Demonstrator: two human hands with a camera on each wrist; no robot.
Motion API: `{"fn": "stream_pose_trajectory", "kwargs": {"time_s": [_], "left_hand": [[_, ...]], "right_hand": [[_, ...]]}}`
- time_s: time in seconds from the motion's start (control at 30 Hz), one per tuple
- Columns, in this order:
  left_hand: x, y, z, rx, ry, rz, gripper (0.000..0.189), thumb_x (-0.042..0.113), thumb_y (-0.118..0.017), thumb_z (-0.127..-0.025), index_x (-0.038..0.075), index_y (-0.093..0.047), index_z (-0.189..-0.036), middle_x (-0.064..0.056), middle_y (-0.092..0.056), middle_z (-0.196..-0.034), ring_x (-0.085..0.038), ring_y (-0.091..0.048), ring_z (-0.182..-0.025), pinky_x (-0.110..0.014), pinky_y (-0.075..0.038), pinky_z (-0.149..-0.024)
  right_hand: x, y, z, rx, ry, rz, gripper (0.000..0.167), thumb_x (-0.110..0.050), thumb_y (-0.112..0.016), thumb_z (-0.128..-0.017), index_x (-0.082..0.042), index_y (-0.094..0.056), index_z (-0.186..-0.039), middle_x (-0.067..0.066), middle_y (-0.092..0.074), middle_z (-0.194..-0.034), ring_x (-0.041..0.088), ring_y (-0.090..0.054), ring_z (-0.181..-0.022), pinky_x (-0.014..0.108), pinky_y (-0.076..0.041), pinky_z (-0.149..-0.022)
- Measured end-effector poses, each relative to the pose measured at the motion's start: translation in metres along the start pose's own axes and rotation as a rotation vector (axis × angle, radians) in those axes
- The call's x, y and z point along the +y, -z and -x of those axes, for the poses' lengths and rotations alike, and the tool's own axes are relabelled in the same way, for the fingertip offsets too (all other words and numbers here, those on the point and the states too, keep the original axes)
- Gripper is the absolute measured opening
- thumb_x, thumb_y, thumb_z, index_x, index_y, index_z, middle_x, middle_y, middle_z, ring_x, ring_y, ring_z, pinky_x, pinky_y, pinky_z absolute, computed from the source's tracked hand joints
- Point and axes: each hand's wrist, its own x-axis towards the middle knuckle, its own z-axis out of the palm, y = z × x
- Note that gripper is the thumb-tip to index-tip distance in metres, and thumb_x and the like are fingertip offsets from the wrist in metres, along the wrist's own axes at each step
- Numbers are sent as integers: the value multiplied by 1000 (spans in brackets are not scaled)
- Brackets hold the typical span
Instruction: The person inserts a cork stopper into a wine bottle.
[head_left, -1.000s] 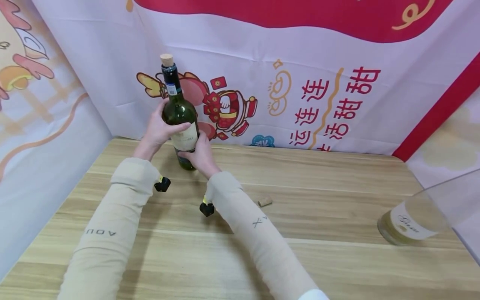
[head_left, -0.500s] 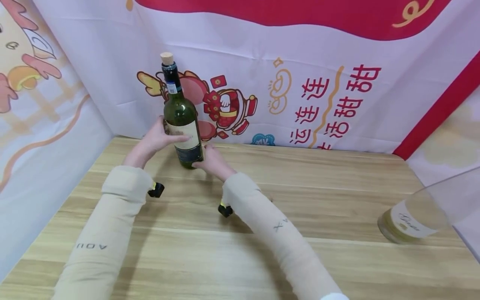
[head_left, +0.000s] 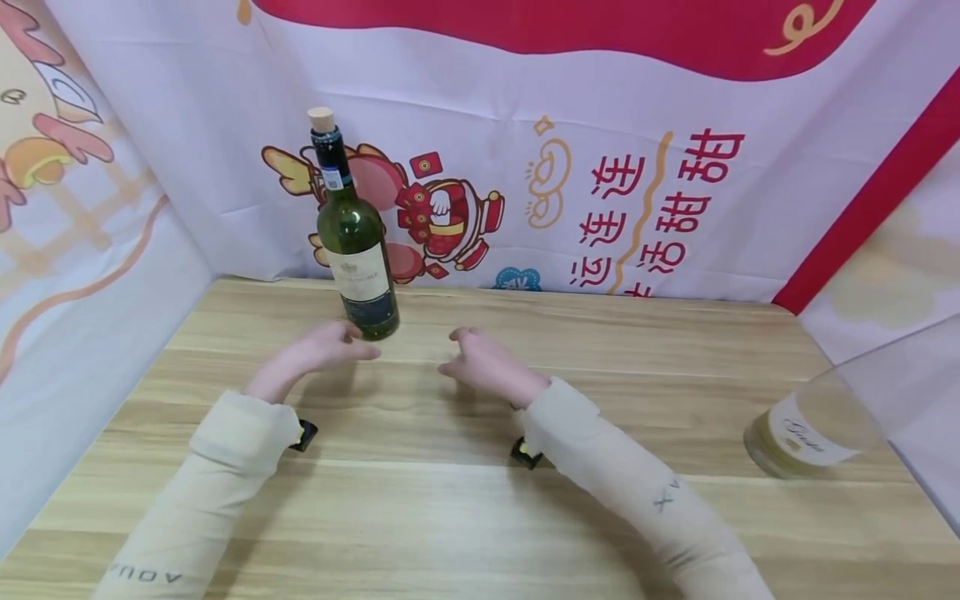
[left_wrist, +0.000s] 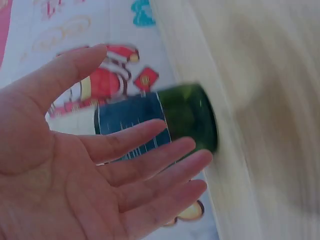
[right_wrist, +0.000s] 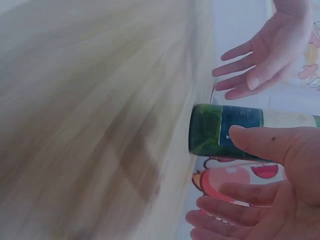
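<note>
A green wine bottle (head_left: 358,262) stands upright near the back of the table, a cork (head_left: 322,119) in its mouth. It carries a pale label above a dark blue band. My left hand (head_left: 318,350) is just in front of the bottle's base, its fingers apart and holding nothing; the left wrist view shows the palm (left_wrist: 45,185) with fingers spread before the bottle. To the right of the bottle, my right hand (head_left: 491,364) hovers over the table with nothing in it. Its thumb (right_wrist: 260,142) overlaps the bottle in the right wrist view.
A clear glass vessel (head_left: 798,437) with a white label and some yellowish contents stands at the table's right side. The wooden table (head_left: 420,517) meets a printed cloth backdrop (head_left: 465,75) behind the bottle and cloth at both sides.
Both hands have let go of the bottle and drawn back toward me, the right one also moving rightward. The bottle stays standing. A loose cork seen earlier on the table is now out of sight.
</note>
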Motion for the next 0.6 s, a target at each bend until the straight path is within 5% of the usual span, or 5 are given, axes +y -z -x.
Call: {"fn": "stream_pose_trajectory", "kwargs": {"time_s": [0.6], "left_hand": [[83,-55,-15,-79,-148,-47,53,34,-59,-86,-3,-49,-123,-20,-54,-121,-31,-52,-110,-44,-43,-92]], "right_hand": [[64,32,91,133,58,-46,50,-22,-62,-87,4,-46,-126,20,-48,-129,33,-45,-119,46,-38,-98]]}}
